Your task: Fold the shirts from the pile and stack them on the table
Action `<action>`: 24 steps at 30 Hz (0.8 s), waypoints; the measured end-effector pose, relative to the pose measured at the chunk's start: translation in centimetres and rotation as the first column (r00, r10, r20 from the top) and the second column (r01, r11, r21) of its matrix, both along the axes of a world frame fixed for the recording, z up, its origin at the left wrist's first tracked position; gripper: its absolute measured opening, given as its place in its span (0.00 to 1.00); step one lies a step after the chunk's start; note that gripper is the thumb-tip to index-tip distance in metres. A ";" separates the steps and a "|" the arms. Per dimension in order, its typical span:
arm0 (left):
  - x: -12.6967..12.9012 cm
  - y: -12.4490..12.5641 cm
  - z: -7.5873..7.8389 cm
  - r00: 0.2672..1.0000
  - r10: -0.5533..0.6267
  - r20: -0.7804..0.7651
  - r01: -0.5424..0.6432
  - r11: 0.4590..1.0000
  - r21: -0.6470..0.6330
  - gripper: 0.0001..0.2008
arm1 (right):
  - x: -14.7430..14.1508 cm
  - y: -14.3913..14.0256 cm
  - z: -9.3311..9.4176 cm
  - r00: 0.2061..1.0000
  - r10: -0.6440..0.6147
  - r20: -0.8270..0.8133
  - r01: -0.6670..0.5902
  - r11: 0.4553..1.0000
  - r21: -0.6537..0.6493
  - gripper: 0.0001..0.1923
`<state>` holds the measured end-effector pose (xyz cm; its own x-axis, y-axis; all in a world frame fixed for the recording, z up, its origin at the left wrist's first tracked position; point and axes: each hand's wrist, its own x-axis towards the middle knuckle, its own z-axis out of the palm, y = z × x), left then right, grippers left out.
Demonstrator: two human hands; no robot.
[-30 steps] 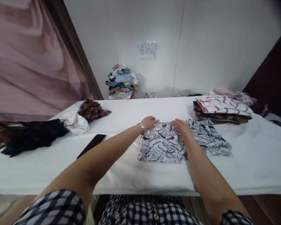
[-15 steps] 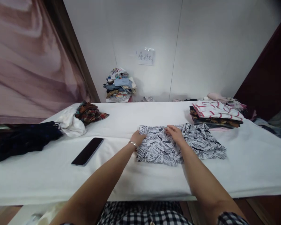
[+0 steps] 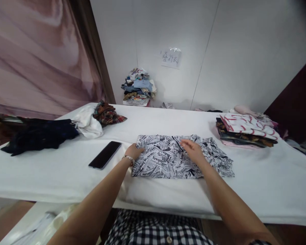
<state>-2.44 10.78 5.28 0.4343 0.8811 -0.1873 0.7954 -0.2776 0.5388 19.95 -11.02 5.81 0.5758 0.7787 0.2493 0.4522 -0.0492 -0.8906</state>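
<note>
A black-and-white newspaper-print shirt (image 3: 160, 163) lies folded in a wide strip before me on the white-covered table. My left hand (image 3: 134, 151) grips its left edge, thumb on top and the other fingers hidden beneath the cloth. Over the middle of the shirt is my right hand (image 3: 193, 149), palm down with fingers stretched out, at or just above the fabric. Right of that hand the cloth is bunched and wrinkled, while the left part lies flatter.
A black phone (image 3: 105, 155) lies left of the shirt. Farther left are dark clothing (image 3: 43, 134), a white cloth (image 3: 88, 122) and a plaid garment (image 3: 108, 114). Folded clothes (image 3: 247, 131) are stacked at the right. Another clothes pile (image 3: 139, 88) stands by the wall, below a paper sign (image 3: 170, 58).
My left hand has drawn the shirt's left edge leftward, and the left part now lies smoother and wider. My right hand stays over the middle. The camera view has shifted slightly.
</note>
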 end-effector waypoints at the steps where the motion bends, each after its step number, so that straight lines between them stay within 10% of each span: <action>1: 0.0 0.0 0.0 1.000 -0.001 0.009 0.001 1.000 -0.003 0.20 | -1.4 -0.2 0.7 0.994 0.036 0.104 -0.036 0.999 0.004 0.19; 5: -0.2 -0.1 -0.1 0.998 -0.011 0.056 0.012 1.000 -0.017 0.19 | -6.5 -0.3 1.3 0.864 0.209 0.458 -0.166 0.977 -0.133 0.27; 11: -0.9 -0.4 0.1 0.983 0.006 0.186 0.008 0.997 -0.076 0.21 | -8.3 1.1 -0.8 0.788 0.445 0.426 -0.165 0.819 -0.549 0.32; 17: -1.4 -0.8 0.4 0.943 0.054 0.328 -0.007 0.990 -0.142 0.23 | -8.5 2.4 0.2 0.893 0.232 0.386 -0.121 0.949 -0.290 0.30; 24: 0.7 -1.0 3.1 0.900 -0.009 0.436 0.092 0.981 -0.168 0.17 | -8.3 3.5 -1.1 0.942 0.212 -0.259 -0.255 0.956 -0.146 0.32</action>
